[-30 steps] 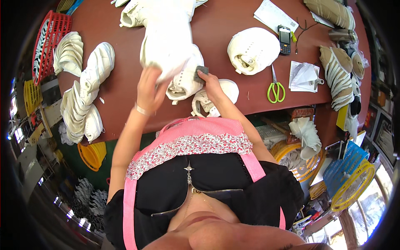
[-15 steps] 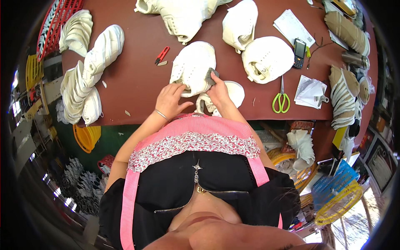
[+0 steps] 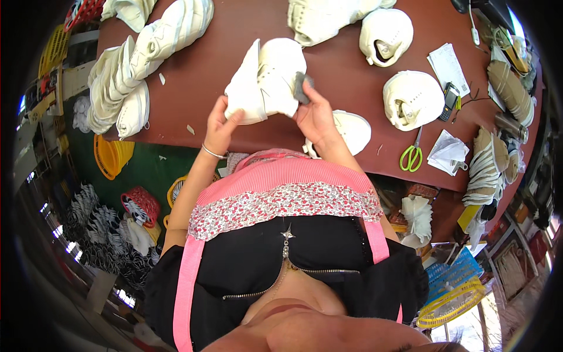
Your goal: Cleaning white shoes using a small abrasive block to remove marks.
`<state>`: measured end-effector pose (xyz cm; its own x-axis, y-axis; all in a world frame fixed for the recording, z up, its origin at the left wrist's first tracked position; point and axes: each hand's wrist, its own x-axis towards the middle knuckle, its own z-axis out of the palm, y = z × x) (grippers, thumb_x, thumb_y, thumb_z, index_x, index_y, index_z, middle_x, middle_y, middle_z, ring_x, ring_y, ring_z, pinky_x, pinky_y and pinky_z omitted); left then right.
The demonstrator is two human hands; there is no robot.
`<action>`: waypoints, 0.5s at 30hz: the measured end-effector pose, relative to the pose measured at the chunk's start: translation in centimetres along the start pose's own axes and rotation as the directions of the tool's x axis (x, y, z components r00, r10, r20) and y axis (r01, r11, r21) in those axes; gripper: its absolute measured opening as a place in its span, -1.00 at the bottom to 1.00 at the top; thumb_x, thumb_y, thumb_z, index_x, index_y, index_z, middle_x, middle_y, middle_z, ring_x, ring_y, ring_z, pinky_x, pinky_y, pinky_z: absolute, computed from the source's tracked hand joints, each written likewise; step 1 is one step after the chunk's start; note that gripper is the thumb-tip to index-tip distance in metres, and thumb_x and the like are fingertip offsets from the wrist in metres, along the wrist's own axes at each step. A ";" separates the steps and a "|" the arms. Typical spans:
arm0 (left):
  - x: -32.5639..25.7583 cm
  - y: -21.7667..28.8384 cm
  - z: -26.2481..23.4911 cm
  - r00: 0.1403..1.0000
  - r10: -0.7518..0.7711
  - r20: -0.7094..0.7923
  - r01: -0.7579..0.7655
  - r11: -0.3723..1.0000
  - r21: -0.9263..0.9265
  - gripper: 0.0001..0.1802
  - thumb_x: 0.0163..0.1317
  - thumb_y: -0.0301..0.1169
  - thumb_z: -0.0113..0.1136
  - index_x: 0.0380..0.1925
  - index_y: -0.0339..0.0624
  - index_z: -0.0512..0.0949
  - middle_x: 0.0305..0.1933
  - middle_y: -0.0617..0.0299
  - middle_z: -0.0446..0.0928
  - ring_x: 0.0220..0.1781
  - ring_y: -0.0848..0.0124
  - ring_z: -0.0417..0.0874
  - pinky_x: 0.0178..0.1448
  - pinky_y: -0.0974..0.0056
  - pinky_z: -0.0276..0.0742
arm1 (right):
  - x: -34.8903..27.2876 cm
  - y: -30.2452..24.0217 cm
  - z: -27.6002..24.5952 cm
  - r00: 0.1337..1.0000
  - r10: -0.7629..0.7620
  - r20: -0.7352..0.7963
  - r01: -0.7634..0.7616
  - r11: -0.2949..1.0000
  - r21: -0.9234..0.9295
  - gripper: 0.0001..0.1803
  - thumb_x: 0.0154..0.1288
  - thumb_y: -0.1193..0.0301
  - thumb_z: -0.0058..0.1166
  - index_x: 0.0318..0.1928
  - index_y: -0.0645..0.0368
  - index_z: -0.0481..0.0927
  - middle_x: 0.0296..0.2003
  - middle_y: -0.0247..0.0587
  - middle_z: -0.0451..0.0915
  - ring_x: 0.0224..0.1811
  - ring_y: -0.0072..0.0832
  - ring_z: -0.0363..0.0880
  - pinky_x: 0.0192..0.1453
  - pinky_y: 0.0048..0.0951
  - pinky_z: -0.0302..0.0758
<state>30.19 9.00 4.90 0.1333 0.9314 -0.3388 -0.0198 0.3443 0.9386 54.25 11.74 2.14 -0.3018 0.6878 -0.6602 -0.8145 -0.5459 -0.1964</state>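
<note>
Two cream-white shoe uppers are held side by side above the table: a left one (image 3: pixel 245 89) and a right one (image 3: pixel 282 73) with lace holes. My left hand (image 3: pixel 223 122) grips the near edge of the left upper, thumb on top. Pinched between the thumb and fingers of my right hand (image 3: pixel 316 112) is a small dark grey pad or block (image 3: pixel 303 88); its exact kind is unclear. That hand is also against the near right edge of the right upper. Beside my right wrist lies another white upper (image 3: pixel 353 132), partly covered by the forearm.
Stacked white uppers (image 3: pixel 111 85) lie at the left. More uppers (image 3: pixel 413 100) stand on the right. Beyond them are green-handled scissors (image 3: pixel 411 158), a handheld device (image 3: pixel 449 101), papers (image 3: pixel 448 151) and brownish stacked uppers (image 3: pixel 487 167). The red-brown table's front edge (image 3: pixel 193 145) runs before me.
The left upper has come into my left hand, next to the other one. Both hands have lifted or shifted the work. The view has turned, and the red thread snips are no longer visible.
</note>
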 end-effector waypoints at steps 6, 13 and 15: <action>-0.3 2.8 -2.8 0.990 -0.131 -0.059 0.101 0.927 -0.360 -0.58 0.52 -0.27 0.08 0.22 -0.33 0.40 0.14 0.14 0.57 0.17 0.42 0.60 0.27 0.28 0.48 | -1.3 0.5 3.8 0.959 -0.039 0.281 0.088 0.983 -0.162 -0.51 0.59 0.16 -0.07 0.33 0.22 0.40 0.14 -0.18 0.62 0.22 -0.30 0.55 0.36 -0.14 0.40; -0.6 3.6 -5.2 0.971 -0.237 -0.014 0.199 0.844 -0.499 -0.57 0.55 -0.24 0.01 0.23 -0.36 0.41 0.14 0.14 0.57 0.18 0.41 0.61 0.26 0.26 0.52 | -0.8 4.5 6.3 0.954 -0.127 0.271 0.215 0.920 -0.328 -0.59 0.59 0.25 -0.01 0.23 0.30 0.52 0.17 -0.22 0.58 0.22 -0.50 0.51 0.36 -0.37 0.36; -0.7 3.6 -6.1 0.971 -0.238 -0.019 0.199 0.852 -0.485 -0.57 0.55 -0.24 0.02 0.21 -0.35 0.42 0.13 0.15 0.58 0.17 0.42 0.61 0.25 0.27 0.53 | -0.2 5.7 6.8 0.955 -0.156 0.254 0.224 0.938 -0.266 -0.59 0.59 0.26 -0.03 0.24 0.30 0.50 0.17 -0.22 0.58 0.23 -0.49 0.51 0.38 -0.35 0.36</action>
<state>23.96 10.29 8.11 0.1150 0.8246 -0.5539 -0.4706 0.5363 0.7007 46.30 11.75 6.04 -0.2867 0.8633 -0.4154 -0.6996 -0.4849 -0.5249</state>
